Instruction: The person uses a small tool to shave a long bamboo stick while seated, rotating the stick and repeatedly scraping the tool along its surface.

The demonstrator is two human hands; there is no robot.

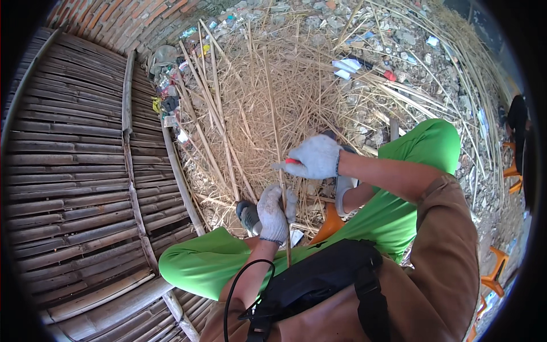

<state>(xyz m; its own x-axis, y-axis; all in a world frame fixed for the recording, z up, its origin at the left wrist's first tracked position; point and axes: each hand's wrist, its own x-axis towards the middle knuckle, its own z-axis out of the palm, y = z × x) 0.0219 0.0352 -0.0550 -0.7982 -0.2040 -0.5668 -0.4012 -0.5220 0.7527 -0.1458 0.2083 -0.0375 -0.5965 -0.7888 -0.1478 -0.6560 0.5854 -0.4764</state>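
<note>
Using the straw pile (307, 94) as the landmark, we locate the stick (274, 114) first. Its far end lies over the straw pile; its near end points back toward our waist, beside the black bag (319, 273). The long axis runs lengthwise, away from our body, with the far end leaning slightly left.

Our left hand (273, 212), gloved, is at the near edge of the straw pile, clamped on the stick with the thumb on its right side. Our right hand (315, 157), also gloved, is farther from our body, just right of the stick and over the near right part of the straw pile. Its fingers are together on the red handle of a knife (293, 161).

Note the key relation: the short blade points left from the right hand and crosses the stick beyond the left hand, roughly square to the long axis. We cannot tell whether the edge touches the stick's surface. The left hand is nearer to the stick's body end.

Left of the straw pile we find loose sticks (219, 122) and, beyond them, a bamboo panel (74, 159). Nearer to us than the straw pile is an orange stool (329, 225).
</note>
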